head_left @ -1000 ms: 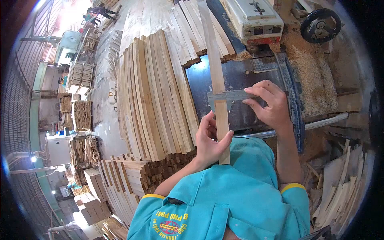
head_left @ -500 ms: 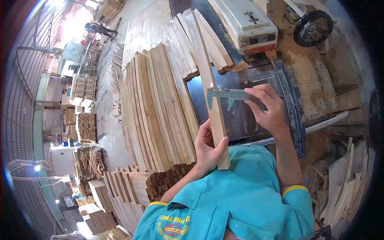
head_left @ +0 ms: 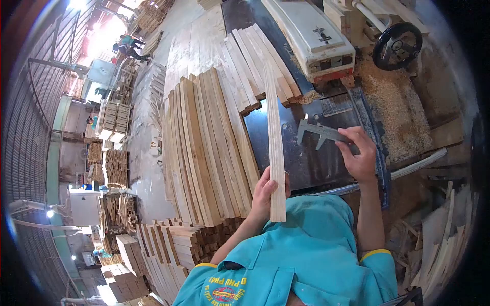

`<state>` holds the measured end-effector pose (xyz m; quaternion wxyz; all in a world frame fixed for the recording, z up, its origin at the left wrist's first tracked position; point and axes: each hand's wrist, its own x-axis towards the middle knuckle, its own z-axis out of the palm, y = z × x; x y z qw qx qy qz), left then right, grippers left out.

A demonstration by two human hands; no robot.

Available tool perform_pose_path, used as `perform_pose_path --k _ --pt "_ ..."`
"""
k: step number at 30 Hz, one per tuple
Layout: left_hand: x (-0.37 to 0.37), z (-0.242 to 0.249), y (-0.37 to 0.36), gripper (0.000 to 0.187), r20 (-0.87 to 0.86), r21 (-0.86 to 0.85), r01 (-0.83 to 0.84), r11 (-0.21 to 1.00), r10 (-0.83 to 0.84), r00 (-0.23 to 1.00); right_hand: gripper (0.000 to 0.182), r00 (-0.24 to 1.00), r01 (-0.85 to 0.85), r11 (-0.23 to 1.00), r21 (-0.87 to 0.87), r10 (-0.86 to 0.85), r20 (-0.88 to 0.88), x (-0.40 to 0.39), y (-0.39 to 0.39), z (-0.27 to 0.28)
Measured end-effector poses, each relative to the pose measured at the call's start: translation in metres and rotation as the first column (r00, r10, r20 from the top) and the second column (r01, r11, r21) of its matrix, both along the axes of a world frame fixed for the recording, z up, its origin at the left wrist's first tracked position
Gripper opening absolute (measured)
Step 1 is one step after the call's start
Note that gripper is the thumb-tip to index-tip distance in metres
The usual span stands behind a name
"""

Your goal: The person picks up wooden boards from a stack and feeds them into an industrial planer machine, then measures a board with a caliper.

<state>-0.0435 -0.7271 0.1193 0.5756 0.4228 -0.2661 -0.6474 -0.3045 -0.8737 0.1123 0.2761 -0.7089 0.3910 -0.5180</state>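
Observation:
My left hand [head_left: 265, 195] is closed around the near end of a long pale wooden strip [head_left: 276, 153], which points away from me over the machine table. In my right hand [head_left: 360, 155] is a metal vernier caliper [head_left: 321, 133], pinched by its beam. The caliper's jaws are spread and face left, apart from the strip, with a gap of dark table between them. Part of my left hand's fingers is hidden behind the strip.
Long wooden strips [head_left: 204, 148] lie stacked on the left, with shorter ones [head_left: 260, 66] beyond. The dark metal table [head_left: 301, 166] adjoins a white machine housing [head_left: 311, 38] and black handwheel [head_left: 397, 48]. Sawdust [head_left: 393, 112] covers the right side. A person [head_left: 131, 47] is far off.
The caliper has come off the strip and moved right with my right hand. My left hand has turned the strip, so a different face shows.

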Motion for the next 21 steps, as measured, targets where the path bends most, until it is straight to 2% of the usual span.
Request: perform_pose_path --k 3,5,9,11,13,21 --pt "-0.005 0.003 0.002 0.061 0.008 0.021 0.031 0.999 -0.031 0.999 0.037 1.0 0.022 1.0 -0.006 -0.022 -0.002 -0.007 0.003 -0.005" --pt "-0.01 0.007 0.003 0.066 0.04 0.1 0.013 0.995 -0.017 0.999 0.037 0.999 0.033 0.999 -0.014 -0.033 -0.004 -0.01 0.005 -0.006" --pt "-0.018 0.01 0.003 0.067 0.067 0.068 0.032 0.997 -0.037 0.997 0.037 1.0 0.017 0.999 0.042 -0.018 0.02 -0.006 0.011 -0.002" --pt "-0.019 0.011 0.004 0.061 0.084 0.023 0.084 0.996 -0.086 0.993 0.037 0.999 0.002 0.999 0.05 -0.004 0.035 -0.001 0.011 0.0" --pt "-0.021 0.011 0.004 0.062 0.093 0.019 0.087 0.996 -0.088 0.992 0.037 0.999 -0.042 0.999 -0.022 0.042 0.014 0.003 0.01 0.003" --pt "-0.028 0.02 0.002 0.075 0.178 -0.026 0.101 0.995 -0.095 0.979 0.037 0.99 -0.141 0.983 -0.12 0.136 -0.044 0.014 -0.002 0.016"
